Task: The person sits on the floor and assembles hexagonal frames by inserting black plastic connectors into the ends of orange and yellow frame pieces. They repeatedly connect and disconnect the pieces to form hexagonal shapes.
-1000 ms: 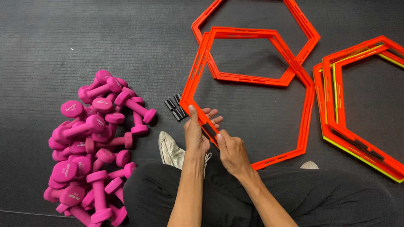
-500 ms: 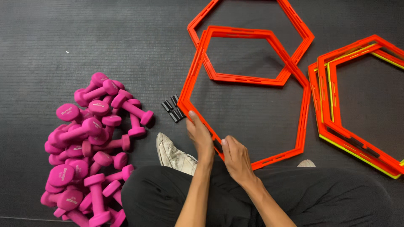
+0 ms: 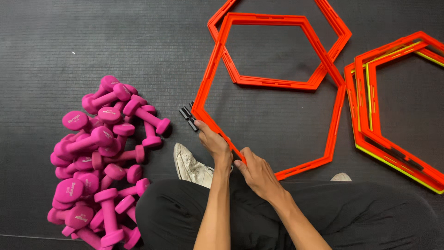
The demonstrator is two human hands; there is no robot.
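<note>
I see the large orange plastic hexagon frame point(image 3: 270, 99) lying flat ahead of my fingers, its near-left bar running diagonally. My left hand point(image 3: 213, 141) and right hand point(image 3: 256, 172) both grasp that bar; small black clips point(image 3: 187, 115) lie just beyond the left fingertips.

Dark grey rubber floor matting point(image 3: 92, 41), ribbed in fine parallel lines, filling the whole view. Soft, even light from above, no hard shadows. A tiny white speck near the upper left. A thin pale seam along the bottom left edge. No walls, furniture or windows visible.
</note>
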